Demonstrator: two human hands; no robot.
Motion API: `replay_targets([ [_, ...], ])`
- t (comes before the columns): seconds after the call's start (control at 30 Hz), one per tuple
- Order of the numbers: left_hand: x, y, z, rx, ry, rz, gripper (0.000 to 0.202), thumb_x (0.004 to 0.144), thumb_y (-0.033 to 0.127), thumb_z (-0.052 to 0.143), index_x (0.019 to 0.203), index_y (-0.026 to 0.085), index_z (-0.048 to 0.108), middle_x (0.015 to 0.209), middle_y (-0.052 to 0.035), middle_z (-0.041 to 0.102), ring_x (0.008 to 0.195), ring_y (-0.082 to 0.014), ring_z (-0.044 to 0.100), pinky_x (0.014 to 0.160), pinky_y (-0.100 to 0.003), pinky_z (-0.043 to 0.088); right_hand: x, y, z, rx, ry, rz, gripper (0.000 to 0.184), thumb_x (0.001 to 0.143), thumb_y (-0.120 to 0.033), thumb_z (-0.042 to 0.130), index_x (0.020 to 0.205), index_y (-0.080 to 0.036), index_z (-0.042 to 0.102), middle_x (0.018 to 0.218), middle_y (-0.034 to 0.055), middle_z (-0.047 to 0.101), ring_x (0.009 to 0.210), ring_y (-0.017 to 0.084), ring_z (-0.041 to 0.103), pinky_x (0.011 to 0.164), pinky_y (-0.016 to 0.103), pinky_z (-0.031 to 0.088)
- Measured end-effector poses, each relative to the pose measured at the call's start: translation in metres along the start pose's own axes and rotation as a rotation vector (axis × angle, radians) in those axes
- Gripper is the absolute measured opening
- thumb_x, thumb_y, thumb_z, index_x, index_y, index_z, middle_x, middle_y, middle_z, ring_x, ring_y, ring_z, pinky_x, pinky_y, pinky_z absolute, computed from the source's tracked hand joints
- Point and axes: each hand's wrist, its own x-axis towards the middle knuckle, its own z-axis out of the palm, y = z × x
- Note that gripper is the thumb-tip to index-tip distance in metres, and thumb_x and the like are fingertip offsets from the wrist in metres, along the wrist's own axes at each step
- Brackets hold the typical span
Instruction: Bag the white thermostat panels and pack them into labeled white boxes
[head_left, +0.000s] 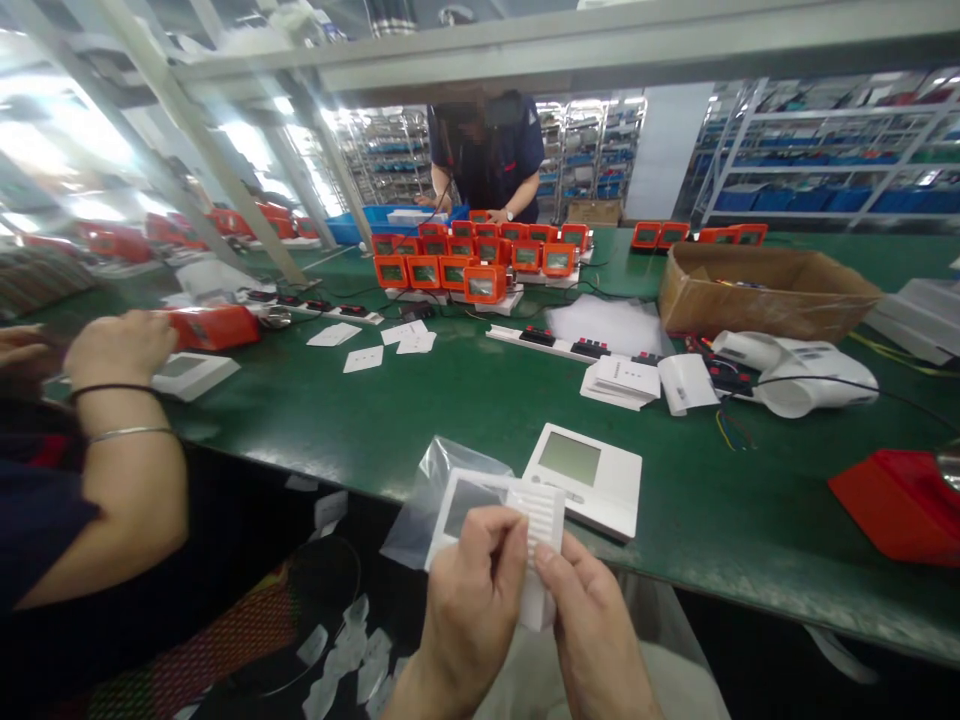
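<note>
Both my hands are together near the table's front edge. Beneath my left hand lies a white wall thermostat with a grey display, partly covered by the hand. A white ribbed piece overlaps the thermostat's right side; whether it is part of it or a separate strip I cannot tell. My left thumb and finger are pinched at its left edge, on something too small to make out. My right hand grips its right edge between thumb and fingers. A clear plastic bag lies behind. Just beyond rests a second white thermostat, screen up.
Orange-framed devices stand in rows at the back. White cards, a label roll and a cardboard box are to the right, near a red-orange device. A co-worker's arm reaches in at left; another person stands opposite.
</note>
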Motion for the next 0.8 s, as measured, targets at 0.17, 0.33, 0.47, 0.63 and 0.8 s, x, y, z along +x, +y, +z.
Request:
replay_targets([
  [0.17, 0.023, 0.008, -0.017, -0.152, -0.068, -0.229, 0.005, 0.089, 0.024, 0.051, 0.086, 0.021, 0.052, 0.066, 0.0048, 0.065, 0.056, -0.0092, 0.063, 0.052, -0.016, 0.048, 0.007, -0.017, -0.002, -0.438, -0.151, -0.093, 0.039, 0.088, -0.047, 0.050, 0.113, -0.021, 0.064, 0.113, 0.0084, 0.061, 0.107, 0.025, 0.056, 0.094, 0.038, 0.043],
  [0.33, 0.071, 0.010, -0.042, -0.443, -0.095, -0.481, 0.016, 0.086, 0.034, 0.055, 0.082, 0.020, 0.049, 0.056, 0.0067, 0.058, 0.045, -0.0078, 0.052, 0.043, -0.016, 0.040, 0.023, -0.057, 0.005, -0.786, -0.327, -0.377, 0.037, 0.098, -0.033, 0.031, 0.117, -0.023, 0.061, 0.111, 0.0069, 0.063, 0.107, 0.021, 0.055, 0.094, 0.037, 0.042],
  [0.47, 0.109, -0.002, -0.064, -0.667, -0.139, -0.532, 0.023, 0.079, 0.036, 0.063, 0.081, 0.018, 0.048, 0.049, 0.0101, 0.048, 0.038, -0.0040, 0.039, 0.038, -0.014, 0.028, 0.050, -0.094, 0.003, -1.180, -0.503, -0.733, 0.028, 0.095, -0.018, 0.039, 0.104, -0.014, 0.065, 0.101, 0.0104, 0.067, 0.094, 0.023, 0.060, 0.084, 0.038, 0.046],
  [0.63, 0.132, -0.006, -0.080, -0.682, -0.238, -0.542, 0.030, 0.074, 0.039, 0.069, 0.078, 0.017, 0.050, 0.050, 0.0100, 0.040, 0.040, -0.0032, 0.031, 0.039, -0.015, 0.020, 0.071, -0.128, 0.001, -1.428, -0.455, -1.121, 0.022, 0.092, -0.017, 0.048, 0.080, -0.014, 0.066, 0.079, 0.0088, 0.065, 0.077, 0.022, 0.057, 0.071, 0.037, 0.046],
  [0.8, 0.147, 0.008, -0.088, -0.740, -0.340, -0.529, 0.035, 0.070, 0.042, 0.073, 0.078, 0.016, 0.051, 0.052, 0.0092, 0.040, 0.042, -0.0037, 0.030, 0.041, -0.017, 0.018, 0.055, -0.155, 0.010, -1.282, -0.632, -1.180, 0.022, 0.085, -0.009, 0.051, 0.102, -0.016, 0.060, 0.103, 0.0077, 0.062, 0.095, 0.021, 0.050, 0.084, 0.035, 0.045],
])
